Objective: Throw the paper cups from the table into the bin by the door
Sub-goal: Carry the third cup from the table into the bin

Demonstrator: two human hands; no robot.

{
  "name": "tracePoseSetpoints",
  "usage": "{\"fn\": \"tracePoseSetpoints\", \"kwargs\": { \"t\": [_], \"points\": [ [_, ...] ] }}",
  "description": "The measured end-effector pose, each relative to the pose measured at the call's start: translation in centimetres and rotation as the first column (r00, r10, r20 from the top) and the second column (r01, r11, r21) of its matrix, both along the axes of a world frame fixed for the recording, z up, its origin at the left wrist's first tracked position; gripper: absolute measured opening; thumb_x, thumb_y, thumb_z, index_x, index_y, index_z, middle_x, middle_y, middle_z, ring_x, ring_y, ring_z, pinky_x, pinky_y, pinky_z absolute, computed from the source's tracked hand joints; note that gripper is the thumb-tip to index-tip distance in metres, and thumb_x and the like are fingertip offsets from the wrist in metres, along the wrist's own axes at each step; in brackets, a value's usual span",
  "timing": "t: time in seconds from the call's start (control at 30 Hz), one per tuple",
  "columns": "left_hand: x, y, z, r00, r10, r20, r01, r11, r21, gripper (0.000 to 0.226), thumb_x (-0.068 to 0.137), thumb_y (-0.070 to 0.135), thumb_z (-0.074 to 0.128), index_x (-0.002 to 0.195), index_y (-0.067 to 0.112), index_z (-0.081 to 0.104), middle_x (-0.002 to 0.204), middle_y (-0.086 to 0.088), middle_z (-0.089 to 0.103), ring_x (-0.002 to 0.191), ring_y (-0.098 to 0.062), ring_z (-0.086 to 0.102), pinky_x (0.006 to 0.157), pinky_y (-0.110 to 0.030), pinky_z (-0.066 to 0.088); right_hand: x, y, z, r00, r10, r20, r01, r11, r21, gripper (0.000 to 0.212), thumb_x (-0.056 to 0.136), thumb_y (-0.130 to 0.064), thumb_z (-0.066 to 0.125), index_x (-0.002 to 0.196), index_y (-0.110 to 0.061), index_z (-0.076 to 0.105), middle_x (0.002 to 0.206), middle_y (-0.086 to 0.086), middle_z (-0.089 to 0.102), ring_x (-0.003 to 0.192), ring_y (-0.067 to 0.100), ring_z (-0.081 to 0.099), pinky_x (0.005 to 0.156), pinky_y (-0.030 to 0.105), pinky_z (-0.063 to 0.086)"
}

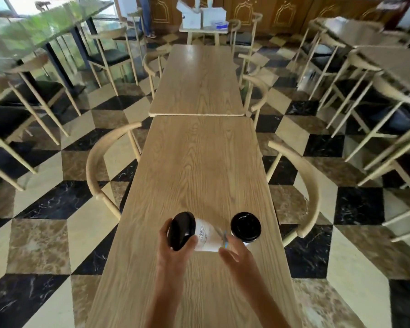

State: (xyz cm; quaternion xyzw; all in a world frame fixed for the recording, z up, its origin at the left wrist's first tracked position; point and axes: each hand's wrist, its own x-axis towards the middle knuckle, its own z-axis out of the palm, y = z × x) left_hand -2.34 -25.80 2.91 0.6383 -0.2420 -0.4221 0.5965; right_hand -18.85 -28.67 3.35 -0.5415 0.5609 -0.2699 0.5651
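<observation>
A white paper cup (207, 236) with a black lid lies tilted on its side over the near end of the long wooden table (199, 166). My left hand (175, 249) grips it at the lid end. My right hand (234, 253) has its fingers spread beside the cup's base, touching or nearly touching it. A second paper cup (246, 226) with a black lid stands upright on the table just right of the first one, just beyond my right fingers. No bin or door shows in this view.
Curved wooden chairs stand at the table's left (104, 171) and right (303, 185). A second wooden table (197, 79) adjoins the far end. More chairs and tables fill both sides. A small table with white boxes (202, 16) stands at the back. Someone's legs (146, 16) show far behind.
</observation>
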Motion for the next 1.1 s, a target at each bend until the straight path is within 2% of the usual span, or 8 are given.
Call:
{"fn": "tracePoseSetpoints", "kwargs": {
  "t": [0.1, 0.23, 0.4, 0.53, 0.67, 0.83, 0.97, 1.1],
  "points": [
    [-2.8, 0.8, 1.7, 0.984, -0.123, -0.130, 0.117, 0.992, -0.053, 0.071, 0.064, 0.038, 0.082, 0.129, 0.049, 0.054, 0.123, 0.008, 0.068, 0.115, -0.020, 0.067, 0.097, -0.049, 0.053, -3.3, 0.9, 1.8, 0.992, -0.123, -0.004, 0.122, 0.992, -0.038, 0.054, 0.088, -0.030, 0.060, 0.140, -0.023, 0.048, 0.125, -0.003, 0.063, 0.114, 0.016, 0.063, 0.087, 0.019, 0.049],
    [-8.1, 1.3, 4.4, 0.929, -0.324, -0.180, 0.302, 0.943, -0.136, 0.079, 0.059, 0.033, 0.085, 0.132, 0.034, 0.056, 0.126, -0.003, 0.069, 0.113, -0.022, 0.069, 0.088, -0.041, 0.055, -9.4, 2.7, 4.1, 0.968, -0.250, -0.013, 0.247, 0.962, -0.118, 0.066, 0.079, -0.044, 0.057, 0.140, -0.023, 0.045, 0.120, -0.008, 0.062, 0.106, 0.002, 0.061, 0.078, 0.011, 0.047],
    [-17.8, 3.5, 7.3, 0.838, -0.510, -0.192, 0.480, 0.858, -0.184, 0.074, 0.056, 0.029, 0.086, 0.126, 0.035, 0.061, 0.119, -0.003, 0.072, 0.111, -0.018, 0.069, 0.087, -0.035, 0.055, -19.5, 7.9, 6.4, 0.899, -0.420, 0.124, 0.435, 0.889, -0.142, 0.046, 0.092, -0.016, 0.061, 0.136, -0.016, 0.046, 0.100, 0.004, 0.066, 0.070, -0.001, 0.063, 0.059, 0.011, 0.046],
    [-28.7, 7.2, 9.3, 0.728, -0.660, -0.183, 0.624, 0.750, -0.222, 0.073, 0.054, 0.022, 0.087, 0.123, 0.032, 0.063, 0.119, -0.005, 0.072, 0.106, -0.016, 0.069, 0.088, -0.037, 0.051, -29.9, 14.8, 8.0, 0.790, -0.565, 0.238, 0.608, 0.774, -0.178, 0.043, 0.094, -0.011, 0.060, 0.133, -0.016, 0.043, 0.114, -0.002, 0.064, 0.091, -0.008, 0.066, 0.068, 0.009, 0.050],
    [-41.3, 12.8, 11.0, 0.574, -0.809, -0.129, 0.769, 0.586, -0.253, 0.059, 0.064, 0.006, 0.086, 0.111, 0.038, 0.070, 0.113, -0.002, 0.075, 0.102, -0.017, 0.073, 0.078, -0.030, 0.058, -41.0, 23.6, 9.0, 0.685, -0.677, 0.269, 0.728, 0.652, -0.212, 0.049, 0.093, -0.028, 0.062, 0.137, -0.021, 0.043, 0.116, -0.022, 0.059, 0.101, -0.014, 0.062, 0.075, 0.006, 0.049],
    [-56.1, 21.1, 12.0, 0.346, -0.938, -0.023, 0.917, 0.343, -0.203, 0.061, 0.061, 0.032, 0.081, 0.119, 0.044, 0.064, 0.123, 0.008, 0.069, 0.113, -0.008, 0.066, 0.098, -0.038, 0.049, -54.3, 36.0, 9.9, 0.446, -0.852, 0.273, 0.891, 0.396, -0.221, 0.056, 0.090, -0.025, 0.067, 0.141, -0.016, 0.045, 0.126, -0.003, 0.063, 0.111, 0.011, 0.065, 0.094, 0.032, 0.054],
    [-67.5, 27.3, 12.4, 0.143, -0.989, 0.041, 0.978, 0.135, -0.158, 0.062, 0.060, 0.031, 0.080, 0.119, 0.038, 0.063, 0.119, 0.006, 0.070, 0.100, 0.000, 0.068, 0.078, -0.018, 0.048, -62.5, 45.6, 10.8, 0.251, -0.933, 0.259, 0.948, 0.182, -0.262, 0.048, 0.090, -0.022, 0.067, 0.134, -0.017, 0.050, 0.124, -0.011, 0.061, 0.110, -0.002, 0.061, 0.083, 0.009, 0.049],
    [-78.1, 33.8, 13.1, -0.100, -0.991, 0.094, 0.979, -0.115, -0.170, 0.073, 0.051, 0.029, 0.084, 0.121, 0.026, 0.061, 0.120, 0.001, 0.069, 0.106, -0.004, 0.065, 0.077, -0.016, 0.050, -68.8, 54.2, 10.8, 0.022, -0.960, 0.278, 0.973, -0.044, -0.227, 0.055, 0.089, -0.026, 0.068, 0.139, -0.016, 0.047, 0.127, 0.007, 0.062, 0.117, 0.023, 0.063, 0.096, 0.042, 0.053]
  ]
}}
